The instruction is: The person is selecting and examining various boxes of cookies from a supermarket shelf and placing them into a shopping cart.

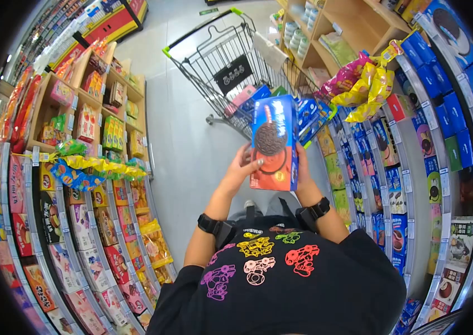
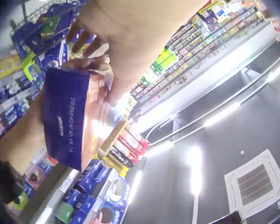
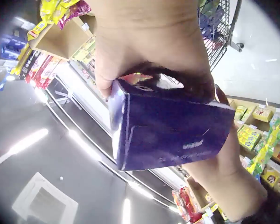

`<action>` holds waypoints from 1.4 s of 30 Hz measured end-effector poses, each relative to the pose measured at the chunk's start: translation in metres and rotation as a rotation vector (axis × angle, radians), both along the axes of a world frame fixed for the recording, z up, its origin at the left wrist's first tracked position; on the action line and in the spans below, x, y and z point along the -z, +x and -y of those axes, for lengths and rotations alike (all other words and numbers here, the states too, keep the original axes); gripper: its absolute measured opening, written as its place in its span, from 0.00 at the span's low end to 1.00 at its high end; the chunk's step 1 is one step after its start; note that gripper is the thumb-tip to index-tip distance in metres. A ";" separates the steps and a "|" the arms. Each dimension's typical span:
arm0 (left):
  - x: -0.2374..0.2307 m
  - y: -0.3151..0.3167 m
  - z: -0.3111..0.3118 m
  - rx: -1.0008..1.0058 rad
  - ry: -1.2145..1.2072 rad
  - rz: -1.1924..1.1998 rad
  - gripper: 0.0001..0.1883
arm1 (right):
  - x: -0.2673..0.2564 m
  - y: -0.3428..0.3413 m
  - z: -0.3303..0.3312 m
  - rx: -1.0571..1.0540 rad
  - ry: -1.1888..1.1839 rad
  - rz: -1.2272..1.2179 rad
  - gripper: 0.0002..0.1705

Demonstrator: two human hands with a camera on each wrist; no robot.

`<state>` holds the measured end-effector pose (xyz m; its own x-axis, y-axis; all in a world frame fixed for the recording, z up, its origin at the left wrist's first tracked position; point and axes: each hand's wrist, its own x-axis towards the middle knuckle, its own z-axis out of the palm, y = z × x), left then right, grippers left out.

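A blue and reddish-orange cookie box (image 1: 272, 145), printed with dark sandwich cookies, is held up in front of the chest with both hands. My left hand (image 1: 240, 168) grips its left side, the thumb lying over the front. On the opposite edge my right hand (image 1: 303, 172) holds it, with most of its fingers hidden by the box. From the left wrist view, a narrow blue end of the box (image 2: 65, 116) carries a printed code. The right wrist view shows the right hand (image 3: 151, 51) bent over the blue box (image 3: 172, 130).
Just beyond the box stands a shopping cart (image 1: 222, 61) with several packages inside. Snack shelves (image 1: 88, 245) line the left, and shelves of blue boxes (image 1: 395, 201) line the right. Bagged snacks (image 1: 367, 92) hang at the right, near the cart.
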<state>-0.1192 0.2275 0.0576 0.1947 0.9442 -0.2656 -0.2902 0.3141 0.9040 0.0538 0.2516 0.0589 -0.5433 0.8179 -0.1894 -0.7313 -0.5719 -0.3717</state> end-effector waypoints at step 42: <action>0.222 -0.095 -0.420 0.068 -0.893 0.239 0.16 | 0.157 -0.103 -0.399 -0.054 0.322 1.586 0.26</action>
